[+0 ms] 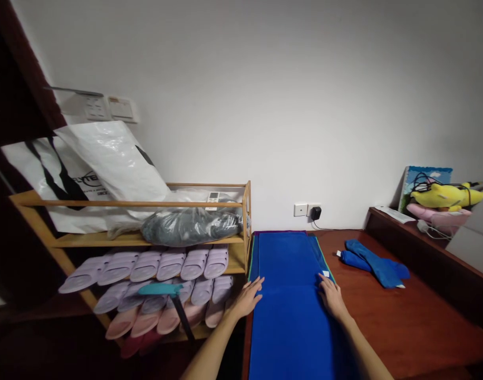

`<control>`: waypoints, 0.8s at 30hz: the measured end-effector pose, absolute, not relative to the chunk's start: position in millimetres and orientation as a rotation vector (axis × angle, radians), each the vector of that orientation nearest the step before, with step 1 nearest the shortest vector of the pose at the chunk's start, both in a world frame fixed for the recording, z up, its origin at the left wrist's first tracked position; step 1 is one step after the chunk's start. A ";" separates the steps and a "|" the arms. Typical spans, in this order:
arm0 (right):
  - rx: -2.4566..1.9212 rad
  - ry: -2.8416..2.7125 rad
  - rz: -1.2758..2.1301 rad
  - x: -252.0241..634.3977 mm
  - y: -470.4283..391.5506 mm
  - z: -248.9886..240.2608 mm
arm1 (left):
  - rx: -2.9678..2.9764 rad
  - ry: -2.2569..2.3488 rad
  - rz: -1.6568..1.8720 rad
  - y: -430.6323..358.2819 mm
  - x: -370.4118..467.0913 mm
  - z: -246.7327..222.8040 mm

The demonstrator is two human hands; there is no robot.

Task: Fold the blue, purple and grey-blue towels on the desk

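Observation:
A long blue cloth (287,316) lies flat on the reddish-brown wooden surface, folded lengthwise, with green edging along its sides and a small white tag at its right edge. My left hand (247,298) rests at the cloth's left edge, fingers stretched out and apart. On the opposite edge, just below the tag, my right hand (331,296) lies with its fingers extended over the fabric. Two rolled or folded blue cloths (374,264) lie crossed to the right of my right hand.
To the left, a wooden rack (146,241) holds rows of slippers (170,264), white bags (115,163) and plastic-wrapped items. A teal-topped stick (162,289) stands before it. A black plug (315,212) sits in the wall. On the right ledge lies a yellow plush toy (443,195).

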State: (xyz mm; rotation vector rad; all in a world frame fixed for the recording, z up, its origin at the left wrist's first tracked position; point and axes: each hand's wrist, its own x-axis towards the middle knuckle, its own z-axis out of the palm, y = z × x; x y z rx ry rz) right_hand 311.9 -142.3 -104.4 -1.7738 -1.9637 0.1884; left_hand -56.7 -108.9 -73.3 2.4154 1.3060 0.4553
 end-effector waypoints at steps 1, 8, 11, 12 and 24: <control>-1.760 -1.972 0.194 313.6 -143.1 -106.2 | 2.414 1.308 0.452 -109.0 -57.8 -74.7; -1.704 -2.027 0.257 327.7 -156.2 -94.9 | 2.438 1.312 0.468 -126.1 -60.6 -62.8; -1.734 -2.003 0.271 330.0 -167.9 -87.4 | 2.467 1.292 0.478 -139.0 -61.3 -50.1; -1.752 -1.989 0.276 330.8 -172.2 -85.8 | 2.477 1.288 0.473 -143.2 -61.8 -45.8; -1.791 -1.990 0.500 342.0 -220.6 -67.8 | 2.487 1.143 0.271 -195.2 -73.7 -13.0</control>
